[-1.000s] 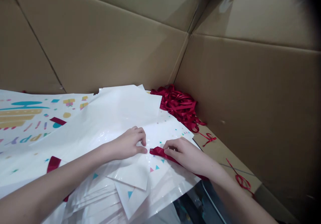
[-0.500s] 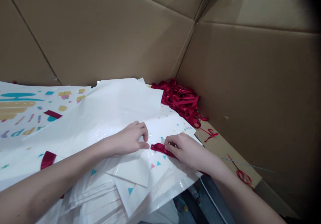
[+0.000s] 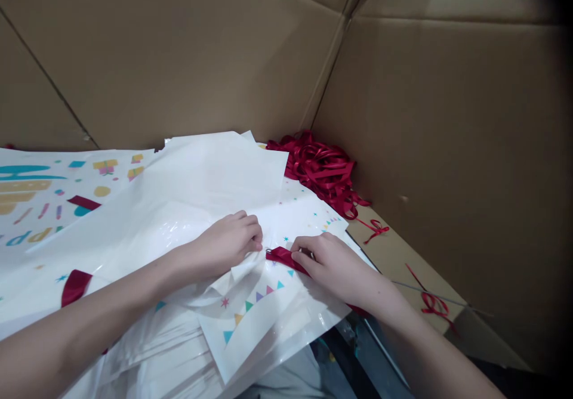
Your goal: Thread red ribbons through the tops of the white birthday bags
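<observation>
In the head view, my right hand (image 3: 324, 262) pinches a dark red ribbon (image 3: 282, 255) near its end. A small metallic ring or clip shows at the ribbon's tip, lying against a white printed plastic bag (image 3: 268, 309) with coloured bunting triangles. Just left of that tip, my left hand (image 3: 235, 238) is closed, thumb against fingers, on a creased white flap (image 3: 224, 285) of the bag or sheet. The exact pinch point is hidden behind my fingers.
A tangled heap of red ribbon (image 3: 320, 169) lies at the back by the cardboard wall (image 3: 179, 59). White sheets and printed bags cover the left side. Thin red ribbon loops (image 3: 435, 305) lie on the cardboard ledge (image 3: 394, 256) at right.
My left fingers have closed, and the white flap beneath them is drawn up and creased, baring more bunting print. My right hand stays on the ribbon. The view has shifted slightly.
</observation>
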A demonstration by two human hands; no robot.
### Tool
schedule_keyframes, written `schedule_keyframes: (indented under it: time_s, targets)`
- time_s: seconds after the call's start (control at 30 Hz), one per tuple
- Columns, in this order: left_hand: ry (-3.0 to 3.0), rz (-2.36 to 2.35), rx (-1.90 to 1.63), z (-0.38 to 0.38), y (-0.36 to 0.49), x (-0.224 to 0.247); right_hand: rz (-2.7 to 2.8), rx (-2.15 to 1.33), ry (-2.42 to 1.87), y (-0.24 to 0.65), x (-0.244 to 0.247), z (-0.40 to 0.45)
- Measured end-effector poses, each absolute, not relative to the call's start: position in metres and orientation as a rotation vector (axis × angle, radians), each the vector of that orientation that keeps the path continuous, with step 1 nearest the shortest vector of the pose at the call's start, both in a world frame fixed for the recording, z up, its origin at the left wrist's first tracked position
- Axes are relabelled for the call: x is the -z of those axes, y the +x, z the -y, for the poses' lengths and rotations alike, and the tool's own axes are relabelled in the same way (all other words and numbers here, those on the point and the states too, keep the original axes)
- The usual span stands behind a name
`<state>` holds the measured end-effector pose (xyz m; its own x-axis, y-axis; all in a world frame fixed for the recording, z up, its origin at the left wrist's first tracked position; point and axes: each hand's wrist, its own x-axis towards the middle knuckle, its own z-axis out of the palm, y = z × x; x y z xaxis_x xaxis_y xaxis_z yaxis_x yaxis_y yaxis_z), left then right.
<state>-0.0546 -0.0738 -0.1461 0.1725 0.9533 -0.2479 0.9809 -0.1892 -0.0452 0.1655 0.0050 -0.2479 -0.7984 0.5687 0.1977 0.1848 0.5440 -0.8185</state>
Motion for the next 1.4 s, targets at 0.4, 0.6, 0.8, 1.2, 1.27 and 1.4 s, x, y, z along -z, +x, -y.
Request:
schedule_keyframes:
  time_s: [0.4, 0.6, 0.8, 1.2, 1.27, 1.4]
  targets:
    - [2.133, -1.936, 0.256, 0.078, -0.036, 0.124, 2.301, -1.153, -0.547, 0.158, 0.246, -0.006]
    - [2.128, -1.894, 0.276, 0.074, -0.042, 0.126, 2.304, -1.171, -0.525, 0.155, 0.251, -0.008]
    - [2.14, -1.933, 0.3, 0.075, -0.042, 0.131, 2.337, -1.132, -0.568, 0.159, 0.253, -0.009]
    - [2.359, -1.796, 0.357, 0.075, -0.049, 0.136, 2.381, -1.027, -0.599, 0.161, 0.256, -0.002]
    - [2.401, -1.787, 0.342, 0.076, -0.052, 0.139, 2.38, -1.021, -0.604, 0.16, 0.257, -0.001]
    - [2.428, -1.797, 0.329, 0.077, -0.053, 0.14, 2.382, -1.02, -0.605, 0.162, 0.257, 0.0]
